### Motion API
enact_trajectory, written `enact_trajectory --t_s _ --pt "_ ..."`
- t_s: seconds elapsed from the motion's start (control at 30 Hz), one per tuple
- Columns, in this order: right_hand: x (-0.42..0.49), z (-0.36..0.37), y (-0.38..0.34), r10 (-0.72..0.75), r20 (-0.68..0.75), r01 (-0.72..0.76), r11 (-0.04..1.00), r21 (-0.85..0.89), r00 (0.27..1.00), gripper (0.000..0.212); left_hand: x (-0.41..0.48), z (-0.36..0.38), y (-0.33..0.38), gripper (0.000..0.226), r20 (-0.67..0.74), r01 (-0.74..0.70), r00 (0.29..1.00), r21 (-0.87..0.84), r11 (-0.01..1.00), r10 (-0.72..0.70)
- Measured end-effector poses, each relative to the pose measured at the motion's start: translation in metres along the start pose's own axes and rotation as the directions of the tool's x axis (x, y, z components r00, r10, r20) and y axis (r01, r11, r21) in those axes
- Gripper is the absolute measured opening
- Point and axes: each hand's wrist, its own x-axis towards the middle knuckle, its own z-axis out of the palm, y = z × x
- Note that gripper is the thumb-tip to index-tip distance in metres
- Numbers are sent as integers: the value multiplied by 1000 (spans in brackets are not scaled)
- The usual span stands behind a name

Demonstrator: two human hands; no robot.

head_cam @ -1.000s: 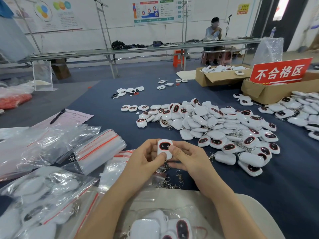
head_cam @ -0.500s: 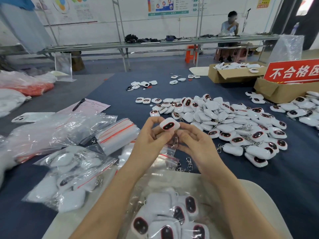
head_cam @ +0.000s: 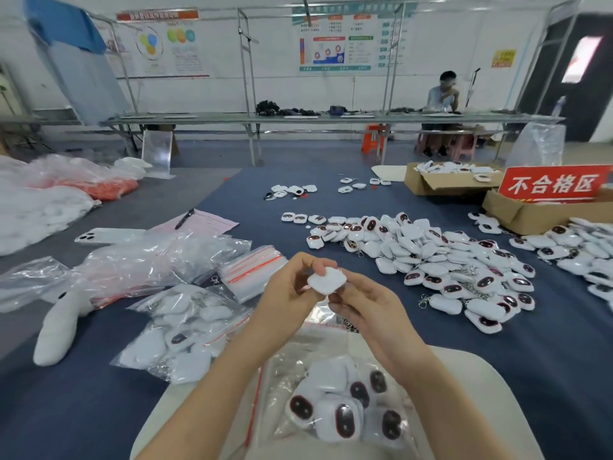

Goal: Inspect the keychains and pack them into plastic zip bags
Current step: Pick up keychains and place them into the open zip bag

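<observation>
Left hand point(head_cam: 292, 292) and right hand point(head_cam: 370, 308) fingers pinch 1 keychain point(head_cam: 326, 281) by its edges, between bags point(head_cam: 250, 270) and pile point(head_cam: 447, 260).

White wall point(head_cam: 265, 61) across the back, posters point(head_cam: 335, 44) at twelve o'clock, and a long grey workbench point(head_cam: 215, 118) stretches beneath them. Orange stool point(head_cam: 373, 138) under the bench at one o'clock, a person point(head_cam: 441, 94) seated just beyond, dark doorway point(head_cam: 597, 104) at two, blue cloth point(head_cam: 63, 26) hanging at ten.

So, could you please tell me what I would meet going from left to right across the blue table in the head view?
A white plush toy → filled zip bag → stack of empty zip bags → held keychain → loose keychain pile → red sign.
</observation>
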Motion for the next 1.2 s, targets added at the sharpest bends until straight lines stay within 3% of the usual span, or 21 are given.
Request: enact_trajectory --t_s 0.17,0.3,0.37,0.5,0.57,0.6,0.67,0.77,0.87,1.0,1.13,1.2 --pt "-9 11 -8 -52 -71 48 998 -47 996 25 -13 -2 10 16 -73 36 996 -171 985 -49" --pt "-16 23 -15 -85 -48 74 978 -194 995 21 -21 -1 16 6 -82 174 970 -433 884 -231" --pt "-19 30 -18 -89 -23 79 955 -285 996 21 -23 -5 20 14 -96 225 942 -530 818 -321" --pt "-20 45 -16 -88 -23 71 914 -399 996 21 -27 -29 31 20 -185 255 891 -553 794 -415" --pt "-21 53 -8 -115 61 128 760 -638 991 25 -34 -45 35 19 -230 278 859 -542 793 -458" --pt "-22 56 -2 -102 167 194 618 -762 981 26 -40 -54 35 19 -229 318 851 -491 811 -472" --pt "-22 63 11 59 391 358 292 -887 919 31 -53 -71 33 20 -158 430 853 -330 840 -498" --pt "-16 66 28 271 550 572 -6 -820 790 44 -77 -91 29 24 -43 560 828 11 828 -559" --pt "-9 66 29 318 583 647 -151 -747 748 42 -93 -106 26 24 -15 566 806 313 763 -592" --pt "-2 67 18 320 582 643 -127 -756 748 23 -99 -114 25 32 36 521 792 479 706 -609" --pt "-1 65 6 279 501 493 105 -864 819 19 -95 -111 30 12 93 509 794 438 741 -601" --pt "-2 62 2 278 464 436 159 -886 841 20 -91 -108 32 14 139 514 778 419 748 -612"
